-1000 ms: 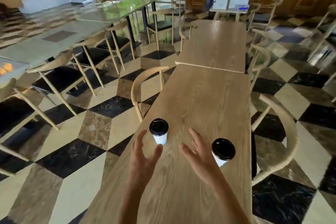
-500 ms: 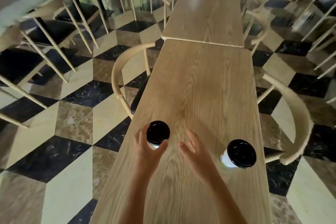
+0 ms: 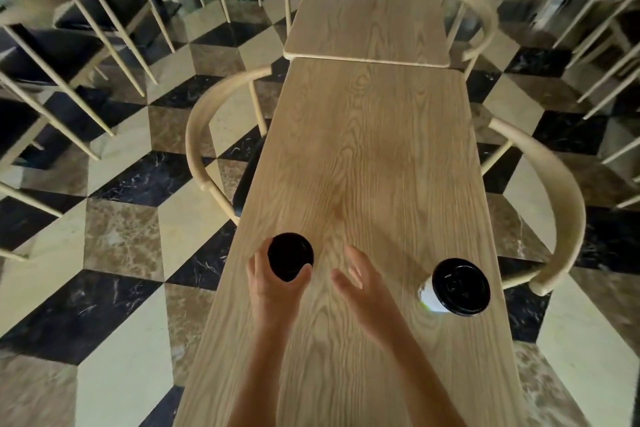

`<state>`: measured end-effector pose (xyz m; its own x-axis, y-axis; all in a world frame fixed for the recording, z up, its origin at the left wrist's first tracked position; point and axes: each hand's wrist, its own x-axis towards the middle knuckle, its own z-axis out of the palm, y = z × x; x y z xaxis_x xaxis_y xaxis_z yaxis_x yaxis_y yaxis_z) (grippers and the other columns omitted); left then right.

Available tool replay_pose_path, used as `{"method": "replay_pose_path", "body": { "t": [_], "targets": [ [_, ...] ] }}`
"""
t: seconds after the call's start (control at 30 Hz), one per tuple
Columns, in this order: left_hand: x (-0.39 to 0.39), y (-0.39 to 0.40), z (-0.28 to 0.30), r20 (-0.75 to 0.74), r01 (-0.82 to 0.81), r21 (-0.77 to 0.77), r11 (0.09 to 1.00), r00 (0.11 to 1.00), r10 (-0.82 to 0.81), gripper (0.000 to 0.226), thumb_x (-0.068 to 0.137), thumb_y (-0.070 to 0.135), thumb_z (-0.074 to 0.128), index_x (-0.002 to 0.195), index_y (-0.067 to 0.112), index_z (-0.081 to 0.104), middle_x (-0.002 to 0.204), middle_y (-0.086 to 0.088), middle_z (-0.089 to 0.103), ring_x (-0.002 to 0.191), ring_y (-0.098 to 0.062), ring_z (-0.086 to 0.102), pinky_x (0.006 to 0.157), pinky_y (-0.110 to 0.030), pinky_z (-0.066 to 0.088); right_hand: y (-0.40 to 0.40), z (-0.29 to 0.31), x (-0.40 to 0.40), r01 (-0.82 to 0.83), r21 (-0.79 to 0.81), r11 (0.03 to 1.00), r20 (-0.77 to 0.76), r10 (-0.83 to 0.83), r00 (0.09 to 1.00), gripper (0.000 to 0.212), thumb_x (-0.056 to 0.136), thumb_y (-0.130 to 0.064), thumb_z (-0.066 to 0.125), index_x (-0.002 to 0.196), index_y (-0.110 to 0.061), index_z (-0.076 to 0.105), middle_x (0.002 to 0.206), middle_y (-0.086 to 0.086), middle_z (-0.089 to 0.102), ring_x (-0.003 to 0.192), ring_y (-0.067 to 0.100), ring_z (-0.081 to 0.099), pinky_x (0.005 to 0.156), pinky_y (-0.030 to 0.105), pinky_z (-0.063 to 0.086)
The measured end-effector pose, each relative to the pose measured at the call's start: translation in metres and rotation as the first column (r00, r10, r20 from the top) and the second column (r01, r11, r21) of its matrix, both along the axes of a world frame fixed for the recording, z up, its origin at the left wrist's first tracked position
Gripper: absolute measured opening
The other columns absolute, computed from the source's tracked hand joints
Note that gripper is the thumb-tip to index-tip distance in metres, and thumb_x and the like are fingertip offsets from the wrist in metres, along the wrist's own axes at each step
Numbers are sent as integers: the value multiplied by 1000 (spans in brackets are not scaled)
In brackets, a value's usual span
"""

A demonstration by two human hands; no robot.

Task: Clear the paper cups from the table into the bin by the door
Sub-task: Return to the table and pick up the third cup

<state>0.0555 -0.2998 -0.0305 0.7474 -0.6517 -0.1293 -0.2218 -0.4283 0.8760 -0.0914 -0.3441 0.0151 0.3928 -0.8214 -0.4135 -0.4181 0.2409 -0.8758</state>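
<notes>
Two white paper cups with black lids stand on a long wooden table point(image 3: 374, 156). My left hand point(image 3: 273, 284) is wrapped around the left cup point(image 3: 290, 255), thumb on its right side and fingers on its left; only the lid shows from above. My right hand point(image 3: 360, 284) hovers flat over the table between the two cups, fingers spread, holding nothing. The right cup point(image 3: 459, 286) stands by itself near the table's right edge, a hand's width from my right fingers. No bin is in view.
A curved-back wooden chair point(image 3: 207, 135) is tucked in on the table's left and another chair point(image 3: 550, 191) on its right. A second wooden table point(image 3: 370, 10) butts against the far end. More chairs stand at the left and the far right on the chequered marble floor.
My view has tilted down onto the table. My left hand moved forward and closed around the left cup. My right hand stayed open between the cups.
</notes>
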Motion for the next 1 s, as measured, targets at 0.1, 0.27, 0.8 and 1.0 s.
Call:
{"method": "replay_pose_path", "body": {
  "t": [0.1, 0.27, 0.8, 1.0],
  "targets": [
    [1, 3, 10, -7, -12, -14, 1000, 1000, 12, 74, 72, 20, 86, 137, 22, 51, 123, 7, 52, 110, -10, 49, 84, -12, 36, 2, 3, -3, 21, 1, 1000, 10, -21, 1000, 67, 93, -46, 55, 153, -32, 27, 160, -10, 31, 147, 12, 30, 118, 36, 29],
    [-6, 5, 42, -151, -6, -118, 993, 988, -12, 56, 78, 15, 82, 125, 31, 56, 116, 9, 62, 98, 8, 62, 77, -7, 44, 7, 16, -20, 84, -11, 996, 21, -84, 996, 61, 90, -48, 55, 147, -42, 33, 147, -11, 47, 131, -6, 45, 101, 24, 40],
    [-192, 29, 138, -497, 359, -478, 801, 642, -584, 58, 65, 30, 89, 118, 29, 67, 115, -2, 77, 104, -15, 74, 74, -23, 59, 79, 97, -234, 485, -217, 847, 57, -485, 872, 73, 88, -49, 61, 151, -27, 31, 136, -7, 56, 113, 8, 61, 96, 33, 53],
    [-340, 79, 165, -470, 532, -517, 670, 477, -742, 60, 69, 31, 81, 126, 28, 64, 120, -1, 75, 108, -14, 72, 81, -33, 58, 167, 122, -379, 676, -302, 673, 99, -683, 724, 67, 88, -47, 61, 147, -29, 35, 97, -18, 65, 86, 6, 67, 79, 29, 57]
  ]
}}
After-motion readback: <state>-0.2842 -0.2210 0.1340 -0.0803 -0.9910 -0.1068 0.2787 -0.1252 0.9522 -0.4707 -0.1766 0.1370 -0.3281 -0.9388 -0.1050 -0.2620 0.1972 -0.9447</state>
